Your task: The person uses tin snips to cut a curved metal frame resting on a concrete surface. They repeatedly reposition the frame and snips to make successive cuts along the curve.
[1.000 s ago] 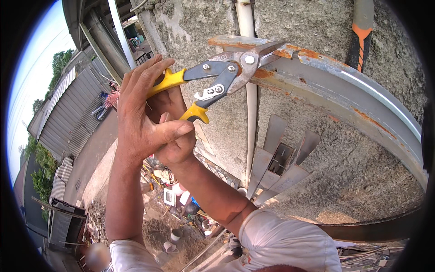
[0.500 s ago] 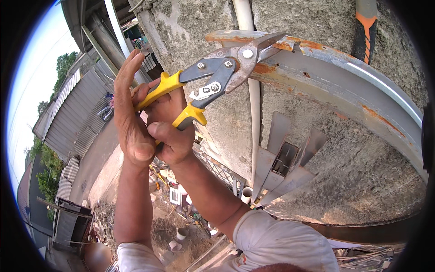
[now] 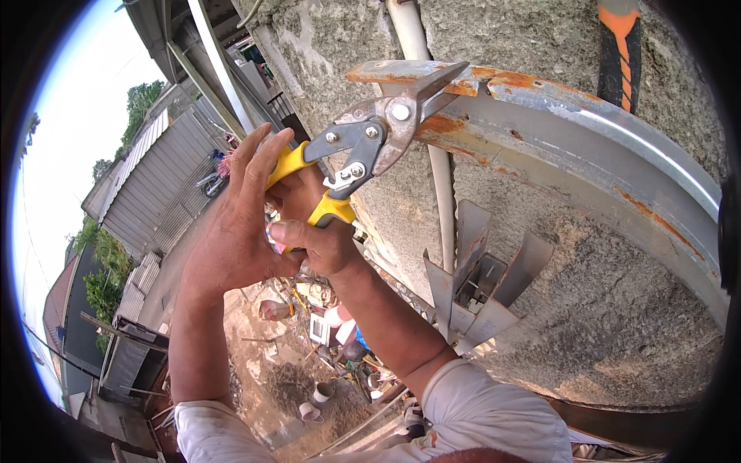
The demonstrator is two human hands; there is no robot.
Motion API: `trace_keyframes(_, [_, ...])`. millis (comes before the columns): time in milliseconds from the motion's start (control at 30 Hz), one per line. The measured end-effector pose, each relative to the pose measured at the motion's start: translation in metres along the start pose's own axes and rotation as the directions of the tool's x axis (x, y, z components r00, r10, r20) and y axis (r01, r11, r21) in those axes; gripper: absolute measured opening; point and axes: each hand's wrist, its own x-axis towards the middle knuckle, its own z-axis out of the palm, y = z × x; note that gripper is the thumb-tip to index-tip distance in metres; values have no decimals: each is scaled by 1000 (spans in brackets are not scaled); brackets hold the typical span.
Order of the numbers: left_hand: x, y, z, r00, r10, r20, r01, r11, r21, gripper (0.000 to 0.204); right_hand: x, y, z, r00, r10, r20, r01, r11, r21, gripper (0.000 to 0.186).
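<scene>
Yellow-and-grey tin snips (image 3: 373, 133) reach up to the right, their blades at the upper edge of a rusty grey metal channel (image 3: 587, 147). I cannot tell how far the blades bite into it. My right hand (image 3: 320, 239) is wrapped round the lower handle, with the thumb on the near side and the fingers partly hidden behind. My left hand (image 3: 239, 224) closes from the left round the upper yellow handle, its fingers curled upward beside the grip. The hands partly hide both handle ends.
Behind the channel rises a rough concrete wall (image 3: 509, 35) with a pale pipe (image 3: 441, 201) running down it. An orange-and-black tool handle (image 3: 620, 65) shows at the top right. Below the channel, bent metal strips (image 3: 482, 285) splay outward. Debris and buckets (image 3: 323, 392) lie far below.
The tin snips have shifted left and slightly down along the channel. My left hand's fingers have curled more round the handle. The whole view has tilted slightly.
</scene>
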Motion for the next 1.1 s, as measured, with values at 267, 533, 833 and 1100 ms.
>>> trace_keyframes(267, [4,-4,-2,981,122,-151,-109,990,88,122,19,4,10,997,-24,-69,30,996,87,75])
trace_keyframes(533, [2,0,-11,989,40,-139,-27,995,91,116,28,8,12,997,-78,-31,79,996,49,67])
trace_keyframes(833, [-6,-2,16,972,66,-224,-70,998,-6,99,8,-1,-3,999,-37,-23,31,976,-217,51])
trace_keyframes(1100, [-20,14,29,971,-16,-238,24,999,30,109,-3,-11,2,996,39,-86,-55,981,-187,41])
